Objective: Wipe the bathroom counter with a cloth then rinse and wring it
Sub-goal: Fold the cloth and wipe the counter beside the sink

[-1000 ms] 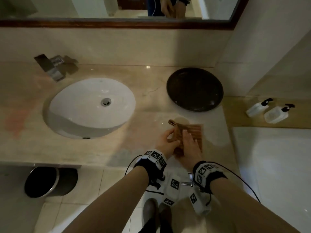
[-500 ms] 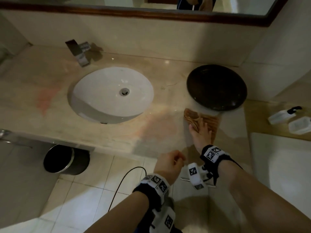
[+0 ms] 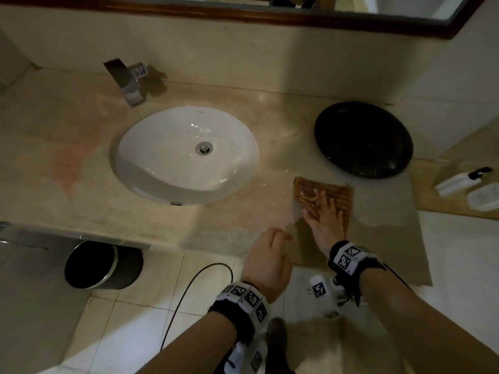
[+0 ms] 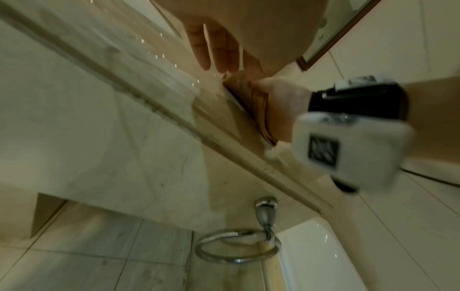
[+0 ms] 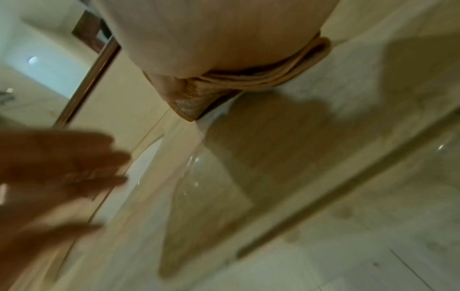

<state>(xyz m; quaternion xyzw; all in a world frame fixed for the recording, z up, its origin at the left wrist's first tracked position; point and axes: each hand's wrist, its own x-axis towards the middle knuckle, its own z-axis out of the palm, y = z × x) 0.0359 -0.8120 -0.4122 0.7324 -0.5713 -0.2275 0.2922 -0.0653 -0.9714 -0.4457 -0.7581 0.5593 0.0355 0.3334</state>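
- Pressing flat on one folded brown cloth (image 3: pixel 322 190), my right hand (image 3: pixel 326 214) has its fingers spread and straight across the fabric; that grip lies flat on it rather than pinching.
- I see the cloth near the front edge of the surface (image 3: pixel 81 147), toward its right end, between the one white sink (image 3: pixel 186 155) and the one black round dish (image 3: pixel 363 139), touching neither.
- From the right wrist view the cloth (image 5: pixel 286 76) shows several stacked folds under my palm, lying on the wet surface.
- My left hand (image 3: pixel 267 263) hovers off the front edge of the surface, just beside the right wrist, holding nothing; its fingers look loosely curled, though blur keeps me from reading them finely.
- One chrome faucet (image 3: pixel 128 82) stands at the back edge of the surface, behind the sink.
- Two white pump bottles (image 3: pixel 459 182) lie on a lower ledge past the right end of the surface.
- One dark bin (image 3: pixel 102 265) sits on the floor under the front edge, and one metal towel ring (image 4: pixel 236 248) hangs below it.
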